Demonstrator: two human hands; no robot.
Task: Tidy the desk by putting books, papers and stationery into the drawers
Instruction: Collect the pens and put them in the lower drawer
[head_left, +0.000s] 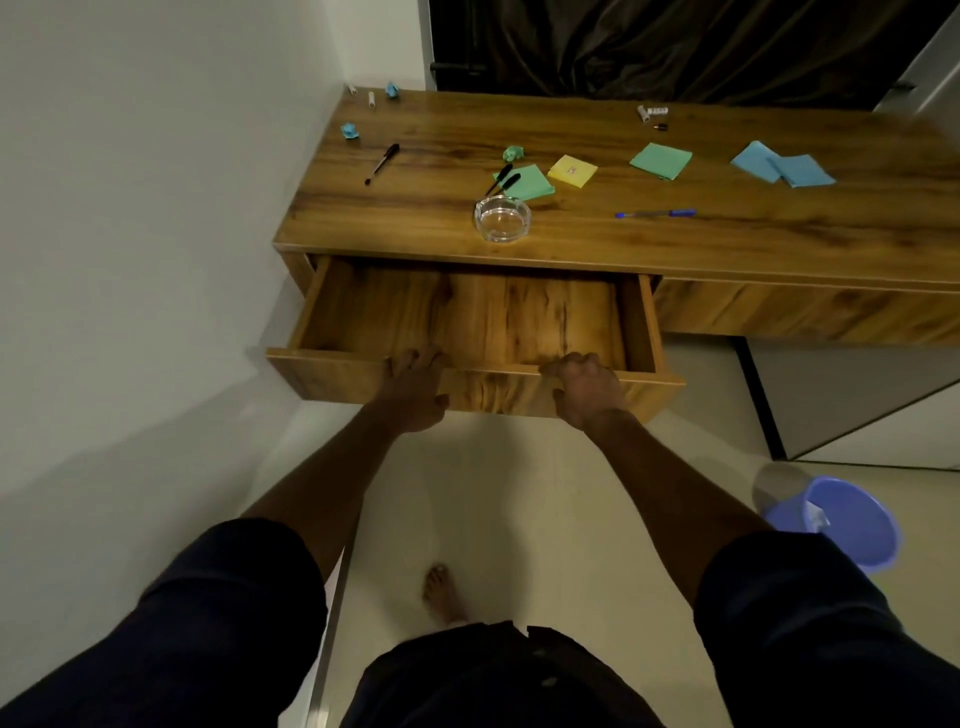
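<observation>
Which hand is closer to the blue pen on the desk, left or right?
Right. The right hand grips the drawer front, with the blue pen beyond it, slightly right; the left hand grips it farther left.

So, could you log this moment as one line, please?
left hand: grips open wooden drawer front | right hand: same | pens, coloured paper notes: on wooden desk

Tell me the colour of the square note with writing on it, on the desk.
Yellow; the note shows best in the head view.
</observation>
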